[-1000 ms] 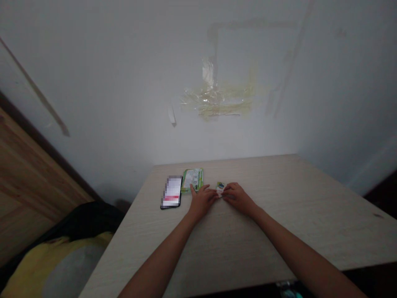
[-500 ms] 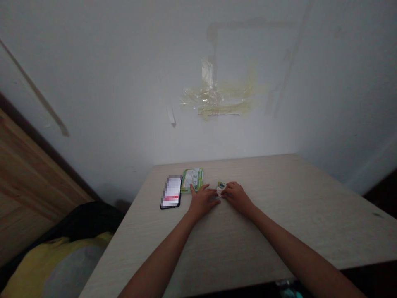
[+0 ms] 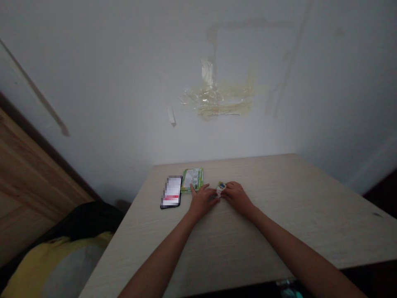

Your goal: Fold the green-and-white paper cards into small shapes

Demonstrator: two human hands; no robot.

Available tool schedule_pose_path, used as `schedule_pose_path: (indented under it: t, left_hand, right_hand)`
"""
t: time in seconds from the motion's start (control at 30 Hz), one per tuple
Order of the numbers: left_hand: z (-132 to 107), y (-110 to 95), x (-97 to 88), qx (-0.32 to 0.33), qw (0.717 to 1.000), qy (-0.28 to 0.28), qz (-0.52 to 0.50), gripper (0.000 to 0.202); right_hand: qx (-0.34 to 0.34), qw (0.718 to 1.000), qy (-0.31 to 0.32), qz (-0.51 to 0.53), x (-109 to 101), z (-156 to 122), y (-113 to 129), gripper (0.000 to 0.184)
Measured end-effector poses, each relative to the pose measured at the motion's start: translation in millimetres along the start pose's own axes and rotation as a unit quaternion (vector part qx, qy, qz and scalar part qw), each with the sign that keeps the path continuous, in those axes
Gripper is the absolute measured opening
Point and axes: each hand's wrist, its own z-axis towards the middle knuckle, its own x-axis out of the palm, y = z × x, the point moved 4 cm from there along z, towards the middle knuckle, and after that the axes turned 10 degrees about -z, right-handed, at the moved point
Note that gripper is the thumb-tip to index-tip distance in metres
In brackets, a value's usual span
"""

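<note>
Both my hands rest on a pale wooden table (image 3: 279,223) near its far edge. Between them is a small white packet (image 3: 220,188) with blue and yellow print. My left hand (image 3: 202,199) pinches its left side, with the little finger stretched toward a green packet (image 3: 192,179). My right hand (image 3: 236,195) pinches the small packet's right side, fingers curled. A black phone (image 3: 171,192) with a lit screen lies left of the green packet.
A white wall with yellowed tape remains (image 3: 221,99) rises just behind the table. A wooden panel (image 3: 21,182) stands at the left. Yellow and grey cloth (image 3: 52,260) and a dark cloth lie low at the left, beside the table.
The small packet has tilted slightly between the fingers. Both hands stay almost where they were.
</note>
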Motion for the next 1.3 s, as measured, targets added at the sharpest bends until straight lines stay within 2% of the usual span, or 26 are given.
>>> schedule_pose_path:
  t: [0.3, 0.47, 0.63, 0.87, 1.1, 1.3]
  left_hand:
    - [3, 2, 4.1, 0.000, 0.999, -0.024, 0.031, 0.019]
    - [3, 3, 3.8, -0.001, 0.999, -0.022, 0.028, 0.017]
    - [4, 3, 2.7, -0.007, 1.000, -0.024, 0.014, 0.016]
    - [4, 1, 4.1, -0.014, 0.999, -0.032, 0.015, 0.014]
    - [4, -1, 2.6, -0.033, 0.999, -0.030, 0.002, 0.012]
    - [0, -8, -4.0, 0.003, 0.998, -0.063, 0.015, 0.019]
  right_hand:
    - [0.010, 0.999, -0.003, 0.032, -3, -1, 1, 0.010]
    - [-0.015, 0.996, -0.009, 0.089, -6, -3, 2, 0.012]
    - [-0.026, 0.989, 0.020, 0.141, -9, -3, 2, 0.018]
    - [-0.016, 0.986, 0.046, 0.161, -11, -3, 0, 0.020]
    - [-0.005, 0.984, 0.046, 0.174, -12, -3, 1, 0.019]
    - [-0.011, 0.992, 0.045, 0.116, -8, -3, -1, 0.021]
